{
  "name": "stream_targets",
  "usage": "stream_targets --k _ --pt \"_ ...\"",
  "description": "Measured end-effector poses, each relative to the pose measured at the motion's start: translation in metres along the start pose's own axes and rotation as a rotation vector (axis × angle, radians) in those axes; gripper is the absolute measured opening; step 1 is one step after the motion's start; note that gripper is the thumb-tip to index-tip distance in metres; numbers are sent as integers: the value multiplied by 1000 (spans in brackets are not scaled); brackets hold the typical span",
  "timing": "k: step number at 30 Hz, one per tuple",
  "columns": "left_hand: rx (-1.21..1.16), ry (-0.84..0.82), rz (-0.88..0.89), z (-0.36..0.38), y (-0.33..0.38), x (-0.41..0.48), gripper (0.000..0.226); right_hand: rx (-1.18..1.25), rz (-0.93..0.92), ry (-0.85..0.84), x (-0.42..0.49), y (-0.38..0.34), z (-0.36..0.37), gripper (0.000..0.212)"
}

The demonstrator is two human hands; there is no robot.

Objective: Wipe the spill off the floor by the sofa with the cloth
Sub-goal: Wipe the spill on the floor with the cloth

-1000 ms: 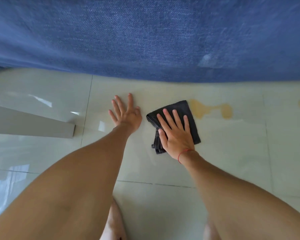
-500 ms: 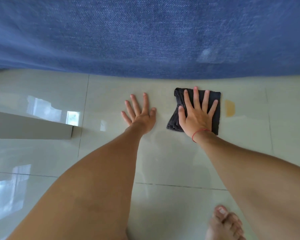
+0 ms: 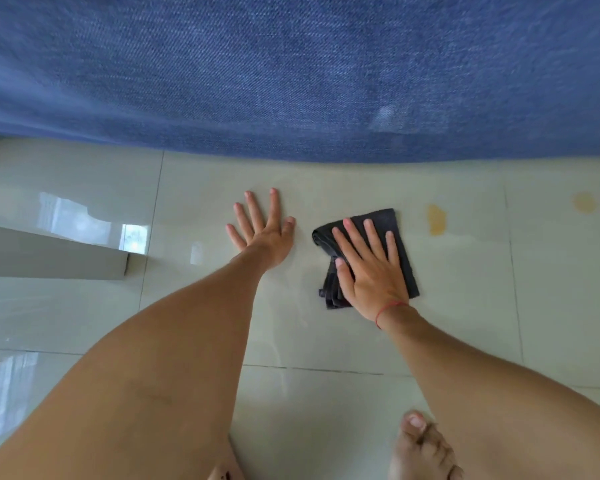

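Spill [image 3: 436, 220] partly wiped: one yellow patch remains right of centre frame, just beside the cloth [image 3: 395, 244].
We find the right hand [image 3: 371, 271] spread flat, pressing the folded dark cloth to the floor [image 3: 465, 306] below the sofa [image 3: 291, 71]; the left hand [image 3: 265, 233] lies open, bracing. We judge wiping mid-course; next, slide the cloth rightward over that patch, then the fainter spot [image 3: 584, 202] at far right.

Cloth [image 3: 400, 237] partly under right hand [image 3: 371, 271]; sofa [image 3: 291, 71] cropped at frame top.
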State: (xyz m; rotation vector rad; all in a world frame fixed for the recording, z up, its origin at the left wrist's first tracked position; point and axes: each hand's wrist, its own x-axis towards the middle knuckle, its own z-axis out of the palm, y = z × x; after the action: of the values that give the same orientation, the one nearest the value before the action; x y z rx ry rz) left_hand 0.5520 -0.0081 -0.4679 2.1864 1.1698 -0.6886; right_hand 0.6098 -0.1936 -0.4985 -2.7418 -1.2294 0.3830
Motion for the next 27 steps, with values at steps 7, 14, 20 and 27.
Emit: stream_targets --k 7,14,20,27 --pt "15 13 -1 1 0 2 60 26 246 42 32 15 -7 56" --pt "9 16 -2 2 0 4 60 56 277 34 88 -26 -9 57" --pt "-18 12 -7 1 -1 4 61 40 149 5 81 -34 -5 57" --pt "47 104 -32 7 15 -5 60 73 124 -32 35 -22 -3 58"
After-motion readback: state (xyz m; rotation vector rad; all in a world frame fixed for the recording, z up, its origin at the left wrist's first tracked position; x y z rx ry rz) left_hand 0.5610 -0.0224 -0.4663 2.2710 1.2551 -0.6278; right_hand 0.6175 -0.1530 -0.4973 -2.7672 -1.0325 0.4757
